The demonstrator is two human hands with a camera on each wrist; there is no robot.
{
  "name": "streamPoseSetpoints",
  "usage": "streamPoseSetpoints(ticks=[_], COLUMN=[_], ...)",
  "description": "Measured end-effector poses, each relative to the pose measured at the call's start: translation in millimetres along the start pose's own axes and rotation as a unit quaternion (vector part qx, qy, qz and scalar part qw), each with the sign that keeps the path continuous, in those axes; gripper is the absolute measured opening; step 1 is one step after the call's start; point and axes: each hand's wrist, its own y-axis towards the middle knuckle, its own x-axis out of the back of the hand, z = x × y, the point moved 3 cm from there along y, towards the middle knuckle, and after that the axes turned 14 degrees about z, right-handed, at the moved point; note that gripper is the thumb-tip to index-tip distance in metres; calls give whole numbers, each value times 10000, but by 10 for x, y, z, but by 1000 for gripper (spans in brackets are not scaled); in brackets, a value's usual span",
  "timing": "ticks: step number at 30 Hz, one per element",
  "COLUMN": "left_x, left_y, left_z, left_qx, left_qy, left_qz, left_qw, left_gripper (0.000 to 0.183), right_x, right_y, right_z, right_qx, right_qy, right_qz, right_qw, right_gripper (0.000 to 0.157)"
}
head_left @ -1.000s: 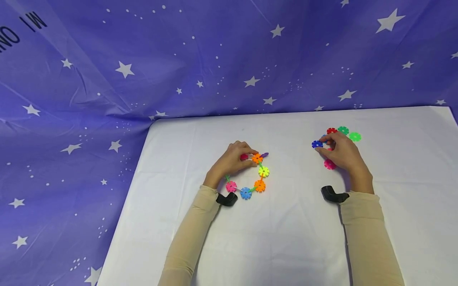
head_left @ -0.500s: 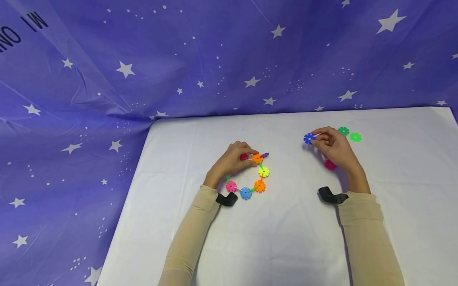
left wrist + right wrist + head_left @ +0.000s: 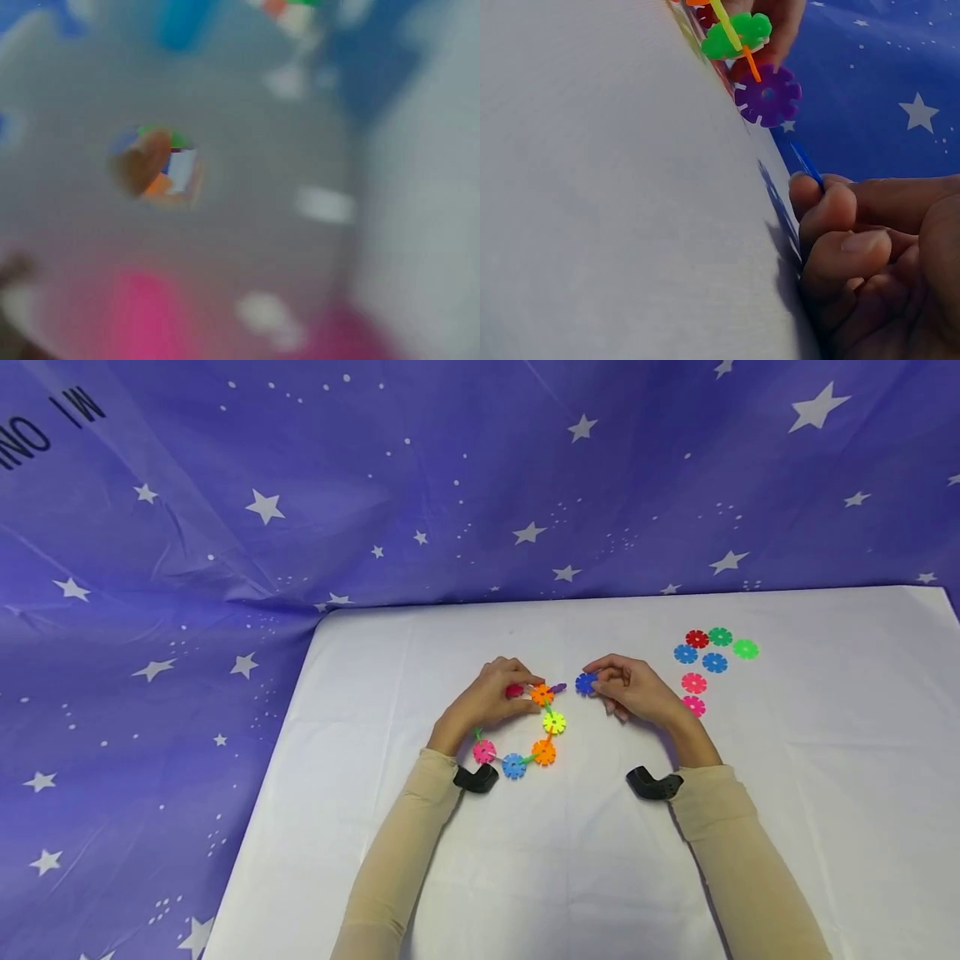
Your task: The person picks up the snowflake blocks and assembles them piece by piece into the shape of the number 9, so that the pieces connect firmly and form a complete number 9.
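My left hand [image 3: 491,696] pinches an orange notched plastic disc [image 3: 542,695], part of a curved chain of interlocking discs. Purple [image 3: 558,688], yellow [image 3: 554,722], orange [image 3: 543,752], light blue [image 3: 513,766] and pink [image 3: 484,752] discs show along that chain; my palm covers some of it. To the right, my right hand [image 3: 637,692] holds a dark blue notched disc [image 3: 585,684] between thumb and fingers, a small gap from the purple one. The right wrist view shows this blue disc [image 3: 808,166] edge-on, below the purple disc [image 3: 767,96]. In the left wrist view a blurred grey disc [image 3: 247,135] fills the picture.
At the back right of the white tabletop [image 3: 570,860] lie several loose discs: red [image 3: 697,639], dark green [image 3: 720,636], light green [image 3: 746,649], blue [image 3: 715,663] and pink [image 3: 693,683]. Behind the table hangs a purple cloth [image 3: 465,485] with stars.
My right hand has lifted the dark blue disc from the loose group and brought it left, close to the chain's purple disc. The left hand has stayed almost in place.
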Motion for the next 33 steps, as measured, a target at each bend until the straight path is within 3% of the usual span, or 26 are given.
streamPoseSetpoints(ticks=[5,12,18,25,33], left_x=[40,-68,-97,-86,-81], left_y=[25,152,178,190,167], left_z=[-110,-139,-122,-101,-102], left_qx=[-93,164,-144,-335,-489], left_qy=[-145,132,-228,-559,-847], left_qz=[-90,-491,-864,-669,-593], left_qw=[9998,9986,9959,9956,9934], left_gripper=[46,25,17,18,17], right_x=[-20,-118,-119,-86,-86], right_y=[17,73,87,76,69], right_z=[-41,-33,6,-3,6], right_qx=[-64,-155,-137,-196,33], right_qy=[27,77,66,18,20], right_qz=[121,322,223,174,202], right_qw=[9999,9993,9996,9997,9998], right_gripper=[30,29,29,30,31])
